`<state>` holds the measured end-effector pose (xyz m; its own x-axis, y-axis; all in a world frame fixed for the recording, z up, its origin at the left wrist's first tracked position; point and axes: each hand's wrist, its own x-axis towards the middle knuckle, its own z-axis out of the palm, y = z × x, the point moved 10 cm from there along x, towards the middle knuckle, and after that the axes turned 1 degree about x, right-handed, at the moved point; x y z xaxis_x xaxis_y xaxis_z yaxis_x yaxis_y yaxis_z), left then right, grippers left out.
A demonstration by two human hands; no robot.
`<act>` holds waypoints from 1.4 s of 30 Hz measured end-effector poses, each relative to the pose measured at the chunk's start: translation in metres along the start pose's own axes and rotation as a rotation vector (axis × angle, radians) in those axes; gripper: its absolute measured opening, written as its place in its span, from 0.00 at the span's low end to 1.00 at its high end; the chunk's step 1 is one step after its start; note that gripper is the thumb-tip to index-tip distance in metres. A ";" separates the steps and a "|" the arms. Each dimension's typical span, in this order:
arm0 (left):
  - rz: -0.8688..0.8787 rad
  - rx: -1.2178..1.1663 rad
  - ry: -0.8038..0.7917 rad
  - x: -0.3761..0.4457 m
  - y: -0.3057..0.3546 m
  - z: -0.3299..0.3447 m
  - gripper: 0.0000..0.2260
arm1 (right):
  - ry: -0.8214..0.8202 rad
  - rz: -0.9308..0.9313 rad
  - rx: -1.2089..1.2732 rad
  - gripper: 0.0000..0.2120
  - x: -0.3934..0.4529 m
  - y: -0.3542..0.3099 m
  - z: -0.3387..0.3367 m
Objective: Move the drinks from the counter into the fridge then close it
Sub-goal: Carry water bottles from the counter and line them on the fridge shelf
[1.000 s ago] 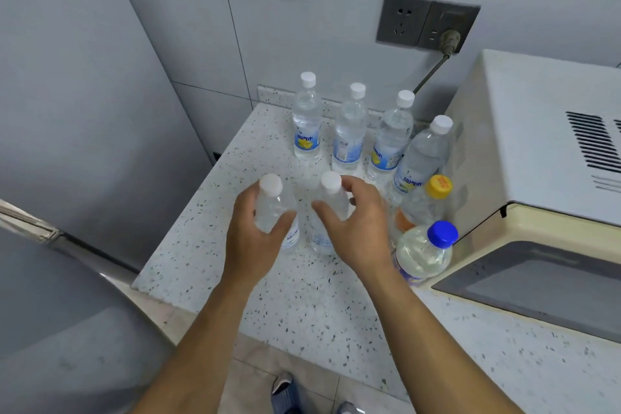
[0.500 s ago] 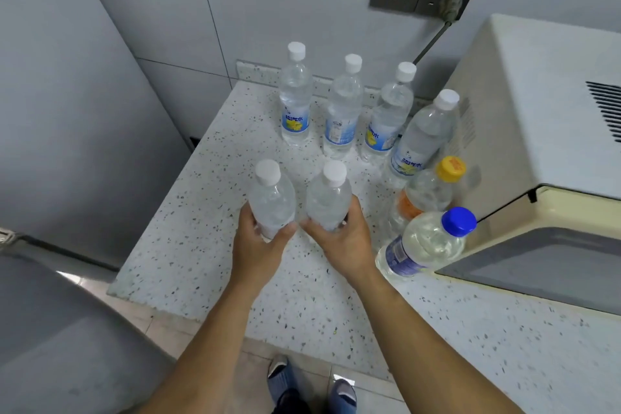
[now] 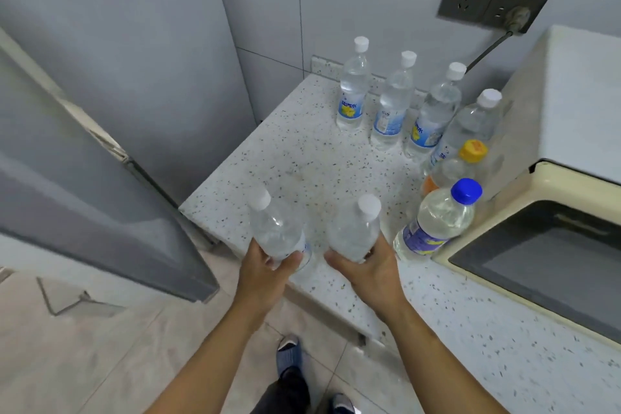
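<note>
Left hand [image 3: 265, 274] and right hand [image 3: 369, 270] are each gripping a clear bottle [image 3: 277, 232], [image 3: 354, 232] by its base, caps tilting up toward the microwave [image 3: 551, 131]

The left hand [image 3: 265, 274] and the right hand [image 3: 371, 270] each hold a clear bottle low in the frame. Six more bottles stand on the speckled bench [image 3: 302, 158], upper right.

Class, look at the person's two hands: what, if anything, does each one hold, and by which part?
Each grips a white-capped clear bottle by its lower body: the left hand one bottle, the right hand another.
</note>
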<state>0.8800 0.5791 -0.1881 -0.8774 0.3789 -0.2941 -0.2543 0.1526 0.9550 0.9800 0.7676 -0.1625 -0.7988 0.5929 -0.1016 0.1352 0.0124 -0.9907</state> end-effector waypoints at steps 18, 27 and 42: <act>-0.263 -0.604 0.488 -0.230 -0.122 -0.195 0.22 | -0.678 0.175 -0.074 0.16 -0.151 0.049 0.208; -0.244 -0.833 0.684 -0.300 -0.164 -0.352 0.25 | -0.916 0.248 -0.166 0.18 -0.244 0.057 0.392; -0.225 -0.751 0.713 -0.293 -0.162 -0.586 0.29 | -0.902 0.500 -0.015 0.18 -0.292 0.052 0.633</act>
<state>0.9399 -0.0920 -0.2344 -0.7528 -0.2490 -0.6093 -0.4126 -0.5428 0.7315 0.8488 0.0855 -0.2412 -0.7913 -0.2917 -0.5373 0.5750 -0.0561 -0.8162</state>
